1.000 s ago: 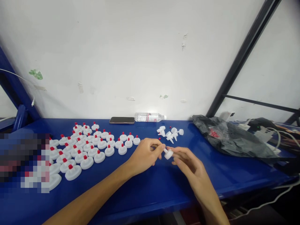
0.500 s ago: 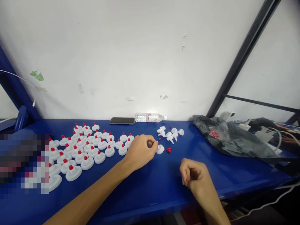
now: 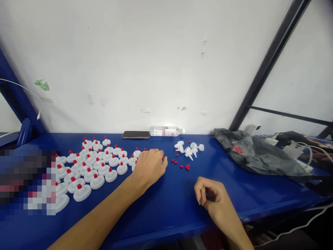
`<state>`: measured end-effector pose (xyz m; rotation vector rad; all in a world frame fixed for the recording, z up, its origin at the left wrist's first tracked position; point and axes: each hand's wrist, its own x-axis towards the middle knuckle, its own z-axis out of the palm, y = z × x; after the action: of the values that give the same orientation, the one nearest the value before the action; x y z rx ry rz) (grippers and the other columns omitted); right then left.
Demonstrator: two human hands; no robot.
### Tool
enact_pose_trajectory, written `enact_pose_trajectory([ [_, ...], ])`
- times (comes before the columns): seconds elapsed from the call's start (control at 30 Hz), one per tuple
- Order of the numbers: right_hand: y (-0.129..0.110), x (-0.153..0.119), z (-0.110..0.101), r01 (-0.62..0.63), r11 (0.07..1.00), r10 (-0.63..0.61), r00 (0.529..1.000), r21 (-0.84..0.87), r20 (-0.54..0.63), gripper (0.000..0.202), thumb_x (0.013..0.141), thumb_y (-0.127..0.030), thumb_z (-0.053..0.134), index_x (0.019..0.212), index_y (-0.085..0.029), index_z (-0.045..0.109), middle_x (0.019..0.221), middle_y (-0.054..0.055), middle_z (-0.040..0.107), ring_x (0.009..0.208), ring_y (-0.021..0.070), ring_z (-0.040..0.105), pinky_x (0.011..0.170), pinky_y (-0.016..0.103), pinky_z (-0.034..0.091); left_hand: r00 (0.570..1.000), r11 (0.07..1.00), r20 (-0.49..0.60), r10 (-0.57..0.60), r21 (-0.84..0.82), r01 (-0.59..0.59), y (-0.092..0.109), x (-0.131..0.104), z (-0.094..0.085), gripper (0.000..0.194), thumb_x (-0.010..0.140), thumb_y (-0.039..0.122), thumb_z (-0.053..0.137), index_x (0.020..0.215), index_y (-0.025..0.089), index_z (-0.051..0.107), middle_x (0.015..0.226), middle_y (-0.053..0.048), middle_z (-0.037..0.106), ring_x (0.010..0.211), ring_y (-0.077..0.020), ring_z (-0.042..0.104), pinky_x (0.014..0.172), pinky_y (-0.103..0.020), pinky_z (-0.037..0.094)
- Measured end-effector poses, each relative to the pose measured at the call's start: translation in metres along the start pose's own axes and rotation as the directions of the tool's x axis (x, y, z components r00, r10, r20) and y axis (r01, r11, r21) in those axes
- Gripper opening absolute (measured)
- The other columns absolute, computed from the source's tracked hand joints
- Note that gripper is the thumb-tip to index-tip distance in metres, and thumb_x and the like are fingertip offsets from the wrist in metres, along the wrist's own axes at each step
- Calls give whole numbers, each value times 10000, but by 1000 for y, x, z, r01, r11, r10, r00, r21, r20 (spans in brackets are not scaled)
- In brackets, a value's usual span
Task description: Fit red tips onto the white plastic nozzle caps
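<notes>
My left hand (image 3: 149, 168) is closed, thumb and fingers pinched, just right of the capped rows. A bit of red shows at its fingertips; the rest of the nozzle cap is hidden by the hand. My right hand (image 3: 212, 194) hovers curled over the front of the table, its palm side hidden. White nozzle caps with red tips (image 3: 97, 180) stand upright in rows on the left. Uncapped white nozzle caps (image 3: 194, 149) lie in a small heap beyond my hands, with loose red tips (image 3: 187, 167) scattered nearer.
A blue table (image 3: 166, 208) carries everything. At its back lie a phone (image 3: 135, 134) and a clear bottle (image 3: 166, 131) on its side. To the right are a black plastic bag (image 3: 260, 159) holding a small bag of red pieces (image 3: 238, 148), and white cables (image 3: 307, 149).
My left hand has moved left, and the white nozzle cap at its fingertips no longer shows. More loose red tips are visible where it was. My right hand has shifted slightly left.
</notes>
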<state>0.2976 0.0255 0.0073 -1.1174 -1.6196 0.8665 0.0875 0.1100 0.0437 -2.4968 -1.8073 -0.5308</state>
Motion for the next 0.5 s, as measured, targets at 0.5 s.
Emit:
enact_pose_trajectory([
  [0.5,1,3,3,23,999,-21,998,-29,52,268,585,-39,397,628,-214,596,654,-22,558,650,157,564,631,264,393,997,982,-32,-70,171,75,2,-2,-4,284,1031,207,377,1103,137,642,917,-124,732,785,-312,736,654,-370,481],
])
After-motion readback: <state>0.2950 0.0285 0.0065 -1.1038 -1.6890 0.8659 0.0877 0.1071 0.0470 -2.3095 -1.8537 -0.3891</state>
